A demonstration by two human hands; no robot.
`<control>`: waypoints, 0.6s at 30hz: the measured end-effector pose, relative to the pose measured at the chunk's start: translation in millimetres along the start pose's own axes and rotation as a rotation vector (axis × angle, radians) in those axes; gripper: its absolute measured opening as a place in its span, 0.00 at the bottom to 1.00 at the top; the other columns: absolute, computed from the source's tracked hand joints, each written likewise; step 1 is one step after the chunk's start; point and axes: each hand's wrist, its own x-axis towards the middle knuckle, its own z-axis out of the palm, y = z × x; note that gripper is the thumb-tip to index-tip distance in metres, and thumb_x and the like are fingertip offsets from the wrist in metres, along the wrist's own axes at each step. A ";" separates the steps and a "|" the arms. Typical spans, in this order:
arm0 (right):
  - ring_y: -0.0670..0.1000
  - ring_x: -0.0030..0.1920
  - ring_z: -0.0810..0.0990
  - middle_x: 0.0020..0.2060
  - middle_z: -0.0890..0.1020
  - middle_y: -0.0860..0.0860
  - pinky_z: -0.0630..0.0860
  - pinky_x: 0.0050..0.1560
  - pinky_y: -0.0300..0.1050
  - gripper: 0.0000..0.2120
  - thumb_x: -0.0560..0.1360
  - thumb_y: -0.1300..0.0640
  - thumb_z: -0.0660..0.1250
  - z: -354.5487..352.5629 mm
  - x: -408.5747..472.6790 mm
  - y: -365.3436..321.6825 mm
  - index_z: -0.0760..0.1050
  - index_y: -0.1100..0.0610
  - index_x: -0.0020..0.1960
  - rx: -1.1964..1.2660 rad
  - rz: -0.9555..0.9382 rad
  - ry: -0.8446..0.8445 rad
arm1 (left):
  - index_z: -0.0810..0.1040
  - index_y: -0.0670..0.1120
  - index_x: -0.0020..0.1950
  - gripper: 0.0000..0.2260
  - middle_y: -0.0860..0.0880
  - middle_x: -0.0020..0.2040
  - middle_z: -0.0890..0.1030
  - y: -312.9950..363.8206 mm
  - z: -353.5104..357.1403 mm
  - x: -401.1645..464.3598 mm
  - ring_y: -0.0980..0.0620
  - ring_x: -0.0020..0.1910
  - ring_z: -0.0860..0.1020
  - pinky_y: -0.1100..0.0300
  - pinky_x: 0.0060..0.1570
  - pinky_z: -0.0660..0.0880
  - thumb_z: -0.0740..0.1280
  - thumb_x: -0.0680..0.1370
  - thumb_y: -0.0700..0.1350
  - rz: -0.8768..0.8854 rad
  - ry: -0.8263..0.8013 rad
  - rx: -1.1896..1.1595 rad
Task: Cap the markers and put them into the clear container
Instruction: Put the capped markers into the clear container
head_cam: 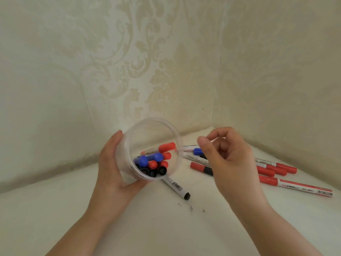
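My left hand (112,169) grips the clear round container (147,133), tilted with its mouth toward me. Inside it lie several capped markers with red, blue and black caps (154,161). My right hand (227,156) hovers just right of the container, fingers loosely curled, holding nothing. Under and behind that hand lie more markers: a blue-capped one (196,151), a red-capped one (198,167), and several red ones (276,169) farther right. A black-ended marker (177,187) lies on the surface just below the container.
The white surface (166,228) sits in a corner between two cream patterned walls (147,61). Small dark specks (191,208) dot the surface near the black-ended marker.
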 end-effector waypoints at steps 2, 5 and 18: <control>0.41 0.26 0.72 0.25 0.73 0.45 0.65 0.27 0.31 0.04 0.74 0.56 0.65 -2.7 5.3 15.1 0.73 0.50 0.41 -0.172 0.076 -0.124 | 0.50 0.69 0.66 0.48 0.57 0.70 0.59 -0.6 -2.6 1.3 0.54 0.69 0.63 0.46 0.66 0.65 0.78 0.57 0.57 -0.074 0.041 -0.029; 0.43 0.42 0.75 0.44 0.78 0.45 0.70 0.41 0.37 0.11 0.74 0.46 0.63 6.2 -3.0 41.1 0.74 0.48 0.54 -0.642 0.118 -0.425 | 0.49 0.71 0.64 0.49 0.71 0.66 0.56 -0.2 -5.5 1.5 0.56 0.69 0.63 0.48 0.67 0.65 0.78 0.56 0.51 -0.082 0.054 -0.023; 0.53 0.54 0.76 0.53 0.78 0.51 0.71 0.48 0.44 0.11 0.72 0.54 0.62 -30.2 8.6 36.6 0.73 0.53 0.54 -1.353 0.107 -0.606 | 0.49 0.71 0.64 0.47 0.71 0.66 0.56 1.5 -6.9 2.0 0.53 0.69 0.63 0.47 0.67 0.64 0.75 0.56 0.52 -0.089 0.037 -0.018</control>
